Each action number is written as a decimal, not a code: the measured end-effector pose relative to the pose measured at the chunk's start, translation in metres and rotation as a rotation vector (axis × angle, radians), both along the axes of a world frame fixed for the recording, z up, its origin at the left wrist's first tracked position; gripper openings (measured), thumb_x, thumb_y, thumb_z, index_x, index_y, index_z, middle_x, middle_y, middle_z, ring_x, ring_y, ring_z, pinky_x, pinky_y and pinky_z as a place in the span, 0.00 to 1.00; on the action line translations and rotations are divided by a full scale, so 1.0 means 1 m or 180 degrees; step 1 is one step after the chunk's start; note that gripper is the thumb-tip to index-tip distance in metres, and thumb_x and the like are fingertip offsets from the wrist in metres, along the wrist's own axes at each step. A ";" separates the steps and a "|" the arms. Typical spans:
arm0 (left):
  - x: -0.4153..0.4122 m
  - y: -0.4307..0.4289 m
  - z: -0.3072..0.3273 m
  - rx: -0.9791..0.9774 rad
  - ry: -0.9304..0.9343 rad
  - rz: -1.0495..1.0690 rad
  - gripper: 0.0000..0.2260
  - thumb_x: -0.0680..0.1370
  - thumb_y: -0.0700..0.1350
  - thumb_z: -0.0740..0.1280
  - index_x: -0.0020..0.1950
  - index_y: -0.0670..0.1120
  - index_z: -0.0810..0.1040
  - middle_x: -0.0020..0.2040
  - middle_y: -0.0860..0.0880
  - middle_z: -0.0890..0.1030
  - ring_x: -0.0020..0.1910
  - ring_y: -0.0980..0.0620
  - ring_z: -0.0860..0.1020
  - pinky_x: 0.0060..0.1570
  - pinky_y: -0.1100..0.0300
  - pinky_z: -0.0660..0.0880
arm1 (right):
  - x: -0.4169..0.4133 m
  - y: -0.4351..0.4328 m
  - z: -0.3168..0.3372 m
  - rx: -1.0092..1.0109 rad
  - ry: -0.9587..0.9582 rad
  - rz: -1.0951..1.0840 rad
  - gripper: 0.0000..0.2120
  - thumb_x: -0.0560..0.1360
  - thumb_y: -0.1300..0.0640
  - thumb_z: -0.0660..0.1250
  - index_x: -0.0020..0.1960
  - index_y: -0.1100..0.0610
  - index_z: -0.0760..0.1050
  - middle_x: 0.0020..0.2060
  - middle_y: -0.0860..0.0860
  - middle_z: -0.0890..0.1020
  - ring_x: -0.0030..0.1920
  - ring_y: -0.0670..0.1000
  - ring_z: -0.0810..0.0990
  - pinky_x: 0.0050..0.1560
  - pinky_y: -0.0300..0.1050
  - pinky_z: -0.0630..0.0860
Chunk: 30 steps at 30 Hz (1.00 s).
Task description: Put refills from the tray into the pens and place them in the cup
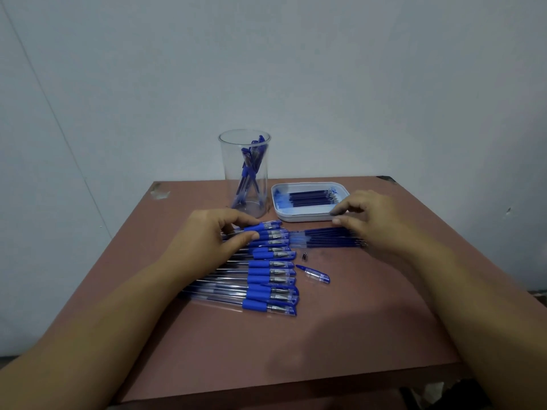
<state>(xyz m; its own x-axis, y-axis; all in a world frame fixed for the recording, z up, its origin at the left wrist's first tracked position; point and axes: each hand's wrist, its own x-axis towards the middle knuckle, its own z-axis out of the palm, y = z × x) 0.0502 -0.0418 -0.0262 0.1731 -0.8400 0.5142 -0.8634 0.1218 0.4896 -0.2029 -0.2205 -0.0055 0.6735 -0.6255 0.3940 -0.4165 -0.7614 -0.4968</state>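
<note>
Several blue pens with clear barrels lie in a row on the brown table. My left hand pinches the topmost pen of the row near its blue grip. My right hand rests with curled fingers on the right end of a bunch of dark refills lying on the table in front of the tray. The white tray behind it holds several more refills. The tall clear cup at the back holds several pens. A loose pen cap and a small metal tip lie between the rows.
A grey wall stands right behind the table. The table's front edge is near my forearms, and its near half carries only my arms' shadow. The cup and tray stand close together at the back.
</note>
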 end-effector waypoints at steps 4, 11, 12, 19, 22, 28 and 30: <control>-0.001 -0.002 0.001 0.0056 -0.0084 -0.0003 0.10 0.73 0.51 0.74 0.54 0.57 0.84 0.42 0.65 0.81 0.41 0.61 0.79 0.40 0.68 0.75 | 0.017 -0.011 0.031 -0.0151 0.0434 -0.0004 0.05 0.76 0.54 0.70 0.51 0.50 0.81 0.48 0.45 0.79 0.49 0.42 0.75 0.42 0.19 0.63; 0.005 -0.003 0.001 -0.0004 -0.0159 0.0017 0.09 0.73 0.52 0.73 0.53 0.58 0.84 0.41 0.65 0.80 0.43 0.63 0.78 0.39 0.70 0.73 | 0.061 -0.042 0.021 0.0435 0.0912 0.0025 0.11 0.75 0.57 0.71 0.57 0.52 0.81 0.54 0.48 0.82 0.55 0.46 0.79 0.55 0.38 0.71; 0.006 -0.003 0.001 -0.0013 -0.0168 0.0011 0.09 0.73 0.52 0.73 0.53 0.58 0.84 0.41 0.65 0.80 0.43 0.62 0.79 0.39 0.69 0.74 | 0.063 -0.045 0.019 0.0477 0.0963 0.0025 0.11 0.75 0.57 0.72 0.57 0.51 0.81 0.54 0.48 0.82 0.54 0.46 0.79 0.55 0.40 0.71; 0.007 -0.007 -0.001 0.0011 -0.0176 -0.0059 0.10 0.73 0.53 0.72 0.53 0.57 0.84 0.43 0.63 0.82 0.42 0.61 0.79 0.40 0.65 0.76 | 0.068 -0.054 0.012 0.0236 0.1233 0.0038 0.10 0.74 0.56 0.72 0.55 0.50 0.82 0.48 0.45 0.81 0.49 0.45 0.78 0.51 0.39 0.71; 0.006 -0.007 0.000 0.0007 -0.0151 -0.0024 0.10 0.73 0.52 0.73 0.53 0.58 0.84 0.43 0.62 0.83 0.41 0.59 0.79 0.40 0.62 0.78 | 0.068 -0.057 0.011 0.0237 0.1259 0.0037 0.07 0.75 0.55 0.72 0.52 0.50 0.83 0.45 0.44 0.81 0.45 0.41 0.77 0.44 0.36 0.70; 0.005 -0.007 0.002 0.0062 -0.0131 0.0027 0.09 0.73 0.51 0.73 0.53 0.57 0.84 0.42 0.63 0.82 0.43 0.59 0.79 0.40 0.64 0.77 | 0.065 -0.054 0.014 0.0286 0.1313 0.0010 0.02 0.76 0.53 0.70 0.44 0.49 0.79 0.44 0.46 0.81 0.43 0.45 0.78 0.39 0.38 0.71; 0.005 -0.007 0.002 0.0066 -0.0149 0.0031 0.09 0.73 0.51 0.73 0.54 0.58 0.84 0.42 0.63 0.82 0.43 0.59 0.79 0.40 0.65 0.76 | 0.058 -0.046 0.022 0.0218 0.1098 -0.0027 0.02 0.77 0.54 0.69 0.46 0.50 0.78 0.44 0.46 0.81 0.44 0.47 0.79 0.38 0.37 0.71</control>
